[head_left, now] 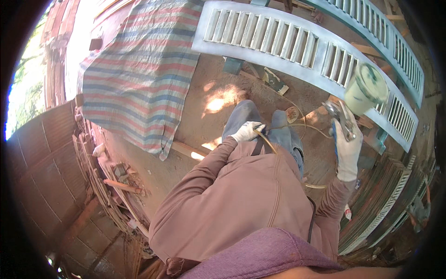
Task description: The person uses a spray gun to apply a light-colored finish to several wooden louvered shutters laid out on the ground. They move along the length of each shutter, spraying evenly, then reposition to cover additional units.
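Observation:
My right hand point(349, 151), in a white glove, is wrapped round the handle of a metal spray gun point(338, 115). A whitish-green paint cup point(366, 89) sits on the gun, in front of part of a pale louvered shutter panel point(321, 55). Near my waist, my left hand point(245, 132), also gloved, is closed round a yellowish air hose point(265, 140). The hose loops over my legs and across the ground toward my right side. Slats fill the panel in sections, and its coat looks light grey-white.
A second louvered panel point(389, 41) lies beyond the first. A striped tarp point(139, 83) drapes over something at the left. More slatted panels are stacked point(376, 214) at the right. Wood scraps point(121, 187) lie at the lower left, and a board piece point(275, 83) is on the ground.

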A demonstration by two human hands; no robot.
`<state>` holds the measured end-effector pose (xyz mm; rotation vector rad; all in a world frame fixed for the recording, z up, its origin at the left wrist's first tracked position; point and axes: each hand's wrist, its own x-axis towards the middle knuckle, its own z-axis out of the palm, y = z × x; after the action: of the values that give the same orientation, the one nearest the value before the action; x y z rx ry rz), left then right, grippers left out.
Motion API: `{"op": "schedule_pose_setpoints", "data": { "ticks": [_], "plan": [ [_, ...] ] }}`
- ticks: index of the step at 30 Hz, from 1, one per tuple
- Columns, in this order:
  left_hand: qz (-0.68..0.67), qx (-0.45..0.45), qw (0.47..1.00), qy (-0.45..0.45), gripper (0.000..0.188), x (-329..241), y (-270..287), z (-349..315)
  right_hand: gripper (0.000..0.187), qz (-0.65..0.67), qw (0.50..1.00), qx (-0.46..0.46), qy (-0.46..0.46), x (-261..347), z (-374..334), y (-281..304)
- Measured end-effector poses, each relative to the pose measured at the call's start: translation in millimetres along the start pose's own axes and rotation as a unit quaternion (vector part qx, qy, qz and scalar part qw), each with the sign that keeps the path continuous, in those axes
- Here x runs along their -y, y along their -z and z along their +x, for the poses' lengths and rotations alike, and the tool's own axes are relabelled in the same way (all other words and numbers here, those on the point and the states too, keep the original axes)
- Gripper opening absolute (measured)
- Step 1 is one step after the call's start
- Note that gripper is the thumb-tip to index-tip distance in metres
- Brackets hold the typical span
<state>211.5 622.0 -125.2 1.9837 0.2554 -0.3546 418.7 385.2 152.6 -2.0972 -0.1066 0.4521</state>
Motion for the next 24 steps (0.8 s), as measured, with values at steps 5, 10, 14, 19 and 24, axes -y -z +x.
{"op": "schedule_pose_setpoints", "data": {
  "ticks": [5,10,14,19,24],
  "plan": [
    [-0.051,-0.020,0.998,0.030,0.037,5,34,4,0.041,0.045,0.990,0.064,0.121,23,22,-72],
    [0.010,0.001,1.000,0.027,0.036,28,74,5,0.038,0.129,0.966,0.114,0.194,61,44,-172],
    [0.073,0.071,0.994,0.033,0.035,20,116,2,0.034,0.067,0.980,0.067,0.176,80,56,-208],
    [0.218,0.146,0.965,0.006,0.033,12,145,8,0.033,0.028,0.984,-0.079,0.160,49,40,-178],
    [0.110,0.197,0.973,-0.051,0.036,-5,131,23,0.032,0.059,0.978,-0.200,-0.022,0,-43,-90]
  ]
}}
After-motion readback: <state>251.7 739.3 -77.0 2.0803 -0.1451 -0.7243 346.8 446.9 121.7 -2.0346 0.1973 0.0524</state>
